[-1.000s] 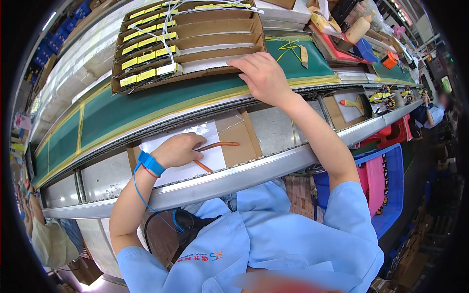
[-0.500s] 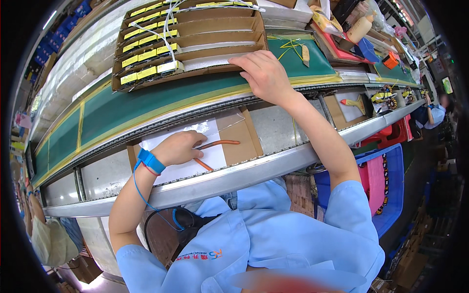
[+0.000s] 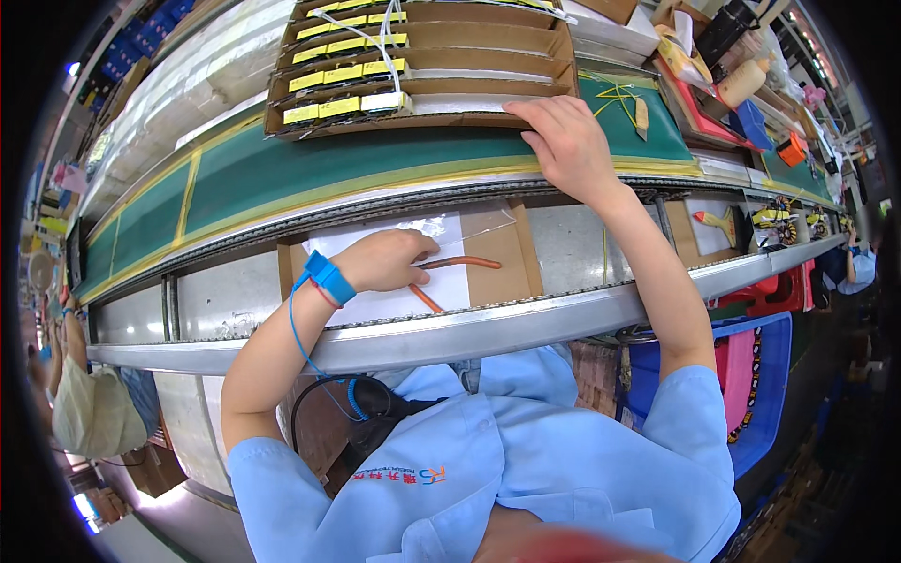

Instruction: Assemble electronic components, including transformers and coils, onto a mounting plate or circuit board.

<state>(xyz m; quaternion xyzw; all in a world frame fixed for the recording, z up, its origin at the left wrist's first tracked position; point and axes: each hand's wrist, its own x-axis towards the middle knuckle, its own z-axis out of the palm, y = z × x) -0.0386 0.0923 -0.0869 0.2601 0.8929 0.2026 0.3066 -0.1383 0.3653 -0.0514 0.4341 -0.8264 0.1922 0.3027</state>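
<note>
My left hand [image 3: 389, 260] is closed around the head of a pair of pliers with orange handles [image 3: 474, 262]. The jaws are hidden under my fingers, and the handles spread out over a white sheet [image 3: 449, 293]. Farther off, my right hand [image 3: 570, 145] grips the near right edge of a cardboard box [image 3: 474, 121], fingers over the wall and thumb outside. Cardboard strips divide the box into rows. Several yellow-and-black block-shaped parts [image 3: 339, 108] with white leads [image 3: 386, 47] fill the left ends of the rows.
The box rests on a green belt [image 3: 394, 155]. Right of it lie yellow-green wires [image 3: 615, 94] and a tan-handled tool [image 3: 642, 116]. A brush [image 3: 718, 223] and copper-coloured coils [image 3: 779, 225] sit on the lower rail. A blue crate [image 3: 771, 375] stands right of me. Other people work at both ends.
The whole view has shifted, so the bench and box appear farther right. Both hands keep their places, the left at the pliers and the right on the box edge.
</note>
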